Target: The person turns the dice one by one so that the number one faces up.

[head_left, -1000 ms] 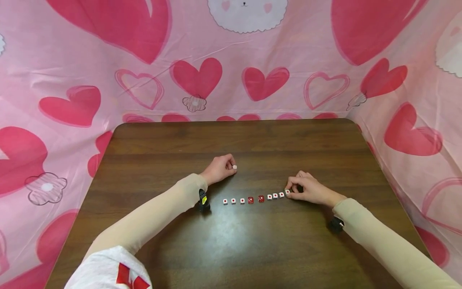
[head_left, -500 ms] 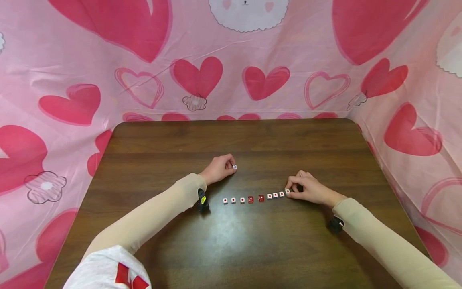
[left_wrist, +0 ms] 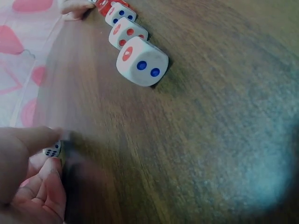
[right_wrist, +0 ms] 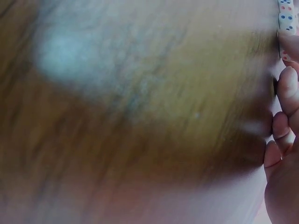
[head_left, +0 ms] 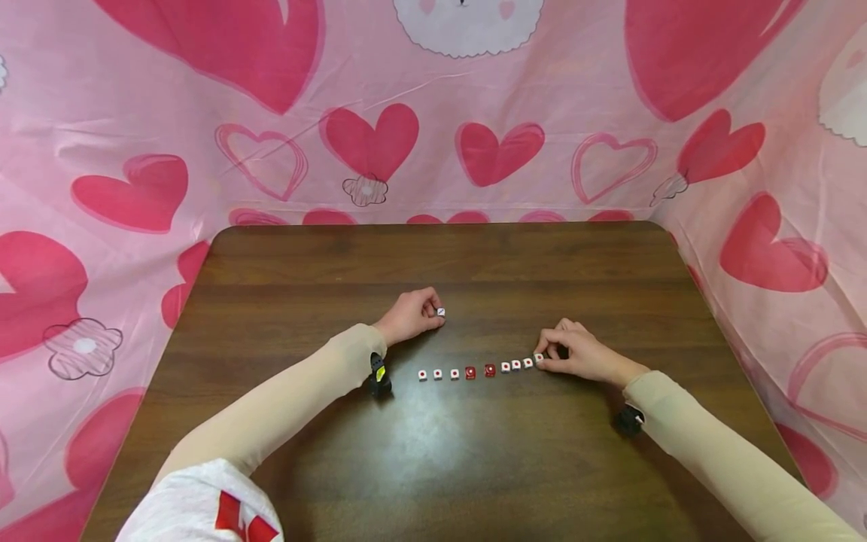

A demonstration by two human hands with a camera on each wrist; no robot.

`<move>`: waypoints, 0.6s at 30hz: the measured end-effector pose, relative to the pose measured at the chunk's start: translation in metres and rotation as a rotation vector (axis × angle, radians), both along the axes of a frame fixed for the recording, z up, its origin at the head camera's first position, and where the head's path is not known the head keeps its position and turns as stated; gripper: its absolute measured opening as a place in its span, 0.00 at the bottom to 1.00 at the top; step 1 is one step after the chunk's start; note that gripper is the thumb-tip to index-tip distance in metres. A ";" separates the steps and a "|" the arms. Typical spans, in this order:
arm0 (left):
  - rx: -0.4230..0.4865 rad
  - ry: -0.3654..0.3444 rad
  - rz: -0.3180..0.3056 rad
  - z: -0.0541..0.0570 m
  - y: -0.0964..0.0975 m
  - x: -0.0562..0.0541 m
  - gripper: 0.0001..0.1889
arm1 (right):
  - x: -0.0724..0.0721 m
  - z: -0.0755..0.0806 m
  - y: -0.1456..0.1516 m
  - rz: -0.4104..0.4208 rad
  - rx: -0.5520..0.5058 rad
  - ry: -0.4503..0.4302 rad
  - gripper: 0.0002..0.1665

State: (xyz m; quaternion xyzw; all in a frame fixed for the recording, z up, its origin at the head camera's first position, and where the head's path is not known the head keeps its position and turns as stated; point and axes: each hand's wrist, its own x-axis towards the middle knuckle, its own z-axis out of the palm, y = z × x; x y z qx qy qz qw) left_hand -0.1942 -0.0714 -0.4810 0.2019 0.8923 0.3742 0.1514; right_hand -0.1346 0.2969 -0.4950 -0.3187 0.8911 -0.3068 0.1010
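My left hand (head_left: 410, 316) pinches a white die (head_left: 441, 312) between thumb and fingers, behind the row; a face with a diagonal line of dots shows. In the left wrist view the fingers partly cover that die (left_wrist: 53, 150). At the right end of the row, my right hand (head_left: 581, 355) pinches another white die (head_left: 539, 359). The row holds white dice (head_left: 437, 374) spaced apart on the left, two red dice (head_left: 490, 370) in the middle, and white dice (head_left: 517, 365) close together on the right. Every die in the row shows one dot on top.
The row stands on a brown wood-grain table (head_left: 325, 256), its right part bending slightly backward. Behind and beside the table hangs a pink cloth (head_left: 433, 90) with hearts. Black wrist cameras (head_left: 381, 376) sit at both cuffs.
The die in my left hand has turned: its visible face went from four dots to a cross-like pattern, then to a diagonal line. The right hand and the row stay in place.
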 end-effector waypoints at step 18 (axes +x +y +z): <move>0.010 0.004 -0.005 -0.002 -0.002 0.000 0.08 | 0.002 0.002 -0.001 -0.009 0.015 -0.025 0.13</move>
